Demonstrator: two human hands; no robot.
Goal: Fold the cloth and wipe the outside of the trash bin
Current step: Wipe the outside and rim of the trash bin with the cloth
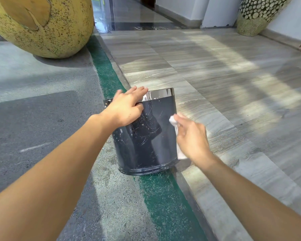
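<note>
- Your left hand (127, 106) is clamped over the rim of the trash bin (144, 134), fingers curled over the chrome band (161, 94) at the top, steadying it.
- Your right hand (191, 136) is closed on the white cloth (176, 129), bunched in the fingers and pressed to the bin's right side, with a tail hanging below the palm.
- The bin stands on the green strip (156, 192) between rough concrete (33, 119) and the tiled floor (224, 75), leaning slightly.
- It looks light, thin-walled and glossy, so it will likely skid or tip under pressure; hold the rim firmly.
- The cloth is soft and limp; wad it flat so a broad face meets the speckled dark wall.
</note>
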